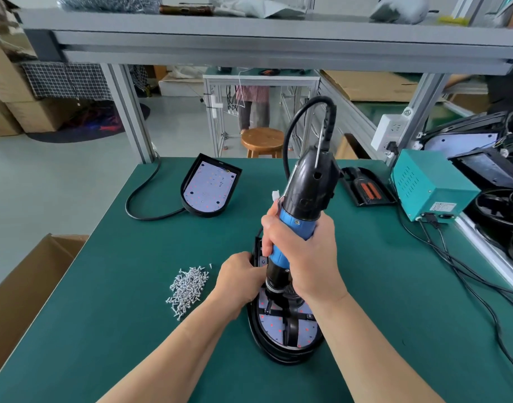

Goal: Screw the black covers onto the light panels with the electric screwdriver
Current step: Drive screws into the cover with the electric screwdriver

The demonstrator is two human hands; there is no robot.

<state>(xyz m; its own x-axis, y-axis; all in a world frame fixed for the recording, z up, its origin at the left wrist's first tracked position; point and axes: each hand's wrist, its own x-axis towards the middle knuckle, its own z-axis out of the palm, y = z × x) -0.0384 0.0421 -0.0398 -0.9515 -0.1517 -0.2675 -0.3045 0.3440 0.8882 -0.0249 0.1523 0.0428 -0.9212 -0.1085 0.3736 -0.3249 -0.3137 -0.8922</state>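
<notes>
A black-framed light panel (pixel 281 330) with a pale LED board lies on the green mat in front of me. A black cover (pixel 291 327) with thin arms sits on the board. My right hand (pixel 302 254) grips the blue-and-black electric screwdriver (pixel 304 199), which stands almost upright with its tip down on the panel. My left hand (pixel 239 279) holds the panel's left edge, its fingertips hidden behind the tool. A pile of several silver screws (pixel 188 286) lies just left of my left hand.
A second light panel (pixel 208 184) lies at the back left with a black cable. A black tray (pixel 366 187) and a teal power box (pixel 430 187) sit at the back right, beside stacked panels (pixel 482 158) and cables. A cardboard box (pixel 31 286) stands left of the table.
</notes>
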